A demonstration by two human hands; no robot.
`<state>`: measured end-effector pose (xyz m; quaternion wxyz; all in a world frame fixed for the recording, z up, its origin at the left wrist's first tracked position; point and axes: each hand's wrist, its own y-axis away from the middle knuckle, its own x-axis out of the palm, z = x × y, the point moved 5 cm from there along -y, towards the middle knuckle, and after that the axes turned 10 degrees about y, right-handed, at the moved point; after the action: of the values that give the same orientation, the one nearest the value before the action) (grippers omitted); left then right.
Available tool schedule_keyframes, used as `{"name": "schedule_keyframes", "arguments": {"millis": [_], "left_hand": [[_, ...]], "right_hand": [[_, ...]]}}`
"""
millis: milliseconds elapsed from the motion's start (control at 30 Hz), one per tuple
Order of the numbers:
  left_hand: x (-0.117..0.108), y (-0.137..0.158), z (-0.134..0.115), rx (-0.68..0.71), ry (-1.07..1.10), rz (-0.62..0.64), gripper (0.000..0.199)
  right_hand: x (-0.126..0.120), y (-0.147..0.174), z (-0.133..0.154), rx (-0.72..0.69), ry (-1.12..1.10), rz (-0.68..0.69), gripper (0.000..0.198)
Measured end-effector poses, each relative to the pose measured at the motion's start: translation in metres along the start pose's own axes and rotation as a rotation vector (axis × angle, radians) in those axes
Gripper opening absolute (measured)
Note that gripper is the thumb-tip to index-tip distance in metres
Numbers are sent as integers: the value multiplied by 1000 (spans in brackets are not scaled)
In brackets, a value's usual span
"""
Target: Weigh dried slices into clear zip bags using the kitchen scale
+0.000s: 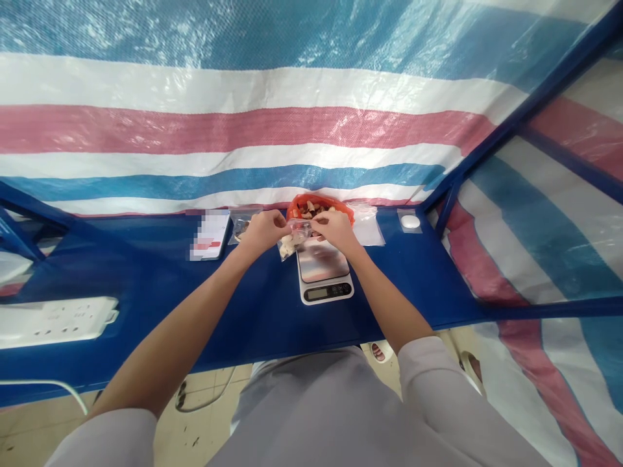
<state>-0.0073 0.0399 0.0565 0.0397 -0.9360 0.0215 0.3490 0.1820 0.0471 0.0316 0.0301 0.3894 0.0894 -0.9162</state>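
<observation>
Between my two hands hangs a small clear plastic bag (288,248) with pale pieces in its lower corner. My left hand (265,230) pinches one side of its top edge, and my right hand (335,228) pinches the other side. Just below and to the right sits a kitchen scale (324,263) with a shiny plate and a dark display strip; my right hand is over its far end. Behind the hands an orange-red plastic bag (346,211) stands open, filled with brown and tan chunks whose kind I cannot make out.
A phone (211,235) lies left of another clear bag (239,228) partly behind my left hand. Flat clear bags (368,227) and a round white item (410,222) are on the right. A white power strip (58,321) is on the blue table (160,292); striped sheeting (243,130) rises behind.
</observation>
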Motion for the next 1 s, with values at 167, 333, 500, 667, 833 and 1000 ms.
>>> {"name": "schedule_keyframes", "arguments": {"millis": [167, 333, 500, 667, 833, 1000], "left_hand": [[-14, -5, -4, 106, -77, -10, 5], [-18, -10, 2, 125, -48, 1, 12], [4, -1, 22, 267, 178, 129, 70], [31, 9, 31, 380, 91, 211, 101], [34, 5, 33, 385, 100, 139, 93], [29, -1, 36, 355, 100, 170, 83]], "right_hand": [[-3, 2, 2, 21, 33, 6, 11], [0, 3, 1, 41, -85, 70, 13], [3, 2, -1, 48, -182, 76, 14], [12, 3, 2, 128, -407, 158, 6], [12, 2, 6, 134, -471, 198, 5], [8, 2, 6, 115, -442, 212, 7]]}}
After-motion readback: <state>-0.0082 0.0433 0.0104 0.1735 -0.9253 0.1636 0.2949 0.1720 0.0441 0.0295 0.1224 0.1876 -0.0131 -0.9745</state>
